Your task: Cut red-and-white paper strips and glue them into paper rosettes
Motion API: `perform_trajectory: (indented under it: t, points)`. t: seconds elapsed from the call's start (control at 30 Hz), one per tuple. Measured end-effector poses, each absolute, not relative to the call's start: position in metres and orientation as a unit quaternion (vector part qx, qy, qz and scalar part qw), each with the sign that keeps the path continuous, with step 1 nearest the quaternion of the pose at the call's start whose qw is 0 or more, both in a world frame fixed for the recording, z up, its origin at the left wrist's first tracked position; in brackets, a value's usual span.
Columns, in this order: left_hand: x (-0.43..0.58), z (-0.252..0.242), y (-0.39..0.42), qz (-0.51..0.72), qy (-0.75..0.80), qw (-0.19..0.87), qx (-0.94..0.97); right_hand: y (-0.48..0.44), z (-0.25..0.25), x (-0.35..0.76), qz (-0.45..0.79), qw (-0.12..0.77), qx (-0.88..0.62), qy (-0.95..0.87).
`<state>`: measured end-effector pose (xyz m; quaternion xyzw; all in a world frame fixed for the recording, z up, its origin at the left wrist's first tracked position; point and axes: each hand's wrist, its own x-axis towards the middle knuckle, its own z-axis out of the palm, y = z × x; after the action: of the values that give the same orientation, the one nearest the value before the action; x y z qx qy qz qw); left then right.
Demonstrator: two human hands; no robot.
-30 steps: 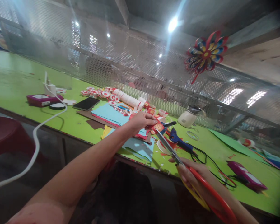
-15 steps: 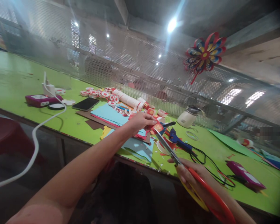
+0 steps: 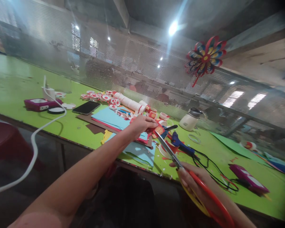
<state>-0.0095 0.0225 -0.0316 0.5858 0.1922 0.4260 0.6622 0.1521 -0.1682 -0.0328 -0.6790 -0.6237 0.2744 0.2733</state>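
Between the thumb and fingers of my left hand (image 3: 143, 124) is a small red paper piece (image 3: 159, 129) with a gold round pattern. My right hand (image 3: 193, 175) grips a pair of scissors (image 3: 168, 148) with red and yellow handles. The blade tips meet the lower edge of the red paper, and the blades look nearly closed. Light blue paper sheets (image 3: 106, 116) lie under and beside my left hand, over red and brown sheets. A blue glue gun (image 3: 181, 145) rests on the table just beyond the scissors.
The green table (image 3: 71, 126) carries a phone (image 3: 86, 107), white-and-red paper rolls (image 3: 127, 100), a cream jug (image 3: 189, 119) and two purple power boxes, one at left (image 3: 39, 104) and one at right (image 3: 248, 179). A white cable (image 3: 35, 139) hangs over the left edge. Mesh stands behind.
Both hands, the red paper and the scissors hold nearly the same place. The view has shifted slightly; the scissor blades look much the same.
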Motion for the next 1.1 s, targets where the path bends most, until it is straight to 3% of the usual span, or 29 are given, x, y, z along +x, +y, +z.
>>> perform_trajectory:
  t: [1.1]
  points:
    - [-0.0126,-0.0320,0.0266,0.409,0.164,0.723,0.532,-0.1676,-0.0372,0.1502,0.273,0.314,-0.672,-0.612]
